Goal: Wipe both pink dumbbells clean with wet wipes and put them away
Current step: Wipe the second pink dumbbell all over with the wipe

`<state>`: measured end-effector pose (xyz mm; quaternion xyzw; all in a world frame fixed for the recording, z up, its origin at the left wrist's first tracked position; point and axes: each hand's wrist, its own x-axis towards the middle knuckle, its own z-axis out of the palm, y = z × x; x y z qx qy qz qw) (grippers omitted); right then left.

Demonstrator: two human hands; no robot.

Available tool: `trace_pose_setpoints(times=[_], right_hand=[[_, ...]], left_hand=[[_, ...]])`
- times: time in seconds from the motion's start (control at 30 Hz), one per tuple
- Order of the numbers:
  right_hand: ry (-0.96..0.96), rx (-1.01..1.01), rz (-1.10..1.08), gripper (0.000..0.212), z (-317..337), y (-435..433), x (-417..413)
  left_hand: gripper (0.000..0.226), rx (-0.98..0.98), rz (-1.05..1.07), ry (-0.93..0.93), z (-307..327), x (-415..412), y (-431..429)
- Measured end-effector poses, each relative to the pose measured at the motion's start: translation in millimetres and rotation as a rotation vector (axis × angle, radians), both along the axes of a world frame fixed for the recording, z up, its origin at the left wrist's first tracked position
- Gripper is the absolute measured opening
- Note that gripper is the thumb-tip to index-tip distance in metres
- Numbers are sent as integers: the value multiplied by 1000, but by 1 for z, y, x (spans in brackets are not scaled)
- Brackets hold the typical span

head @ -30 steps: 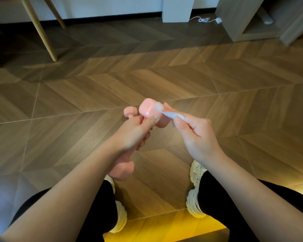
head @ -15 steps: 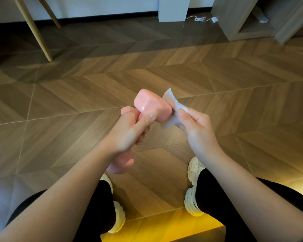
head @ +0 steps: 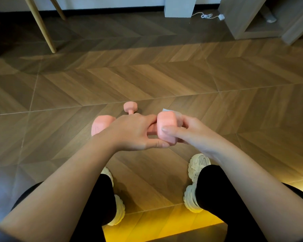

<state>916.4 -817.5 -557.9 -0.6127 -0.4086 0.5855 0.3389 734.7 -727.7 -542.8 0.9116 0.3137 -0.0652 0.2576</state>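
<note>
Wiping is underway, I judge: the left hand (head: 135,131) grips one dumbbell (head: 101,124), the right hand (head: 187,131) clasps a wipe (head: 166,110) round its end, and the other dumbbell (head: 130,107) lies on the floor (head: 147,79).

The left forearm (head: 68,180) and right forearm (head: 252,180) reach forward and converge, the left grip (head: 135,131) curled round the handle of a dumbbell (head: 166,119), the right grip (head: 187,135) cupping its right head, thumb laid across the near face.

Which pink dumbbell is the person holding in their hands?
The nearer dumbbell: the left hand grips its handle and the right hand wraps round one end. The other dumbbell rests on the floor beyond the hands.
</note>
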Motion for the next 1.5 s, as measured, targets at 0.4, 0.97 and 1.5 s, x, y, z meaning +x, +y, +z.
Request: trace_pose_setpoints(times=[0.4, 0.97, 1.5], right_hand=[[258, -328, -592, 21, 0, 5, -7], [292, 53, -347, 45, 29, 0, -41], [273, -36, -350, 73, 37, 1, -37]], left_hand=[[54, 46, 355, -341, -29, 2, -10], [34, -1376, 1375, -1578, 18, 33, 8], [34, -1368, 1355, -1562, 25, 28, 11]])
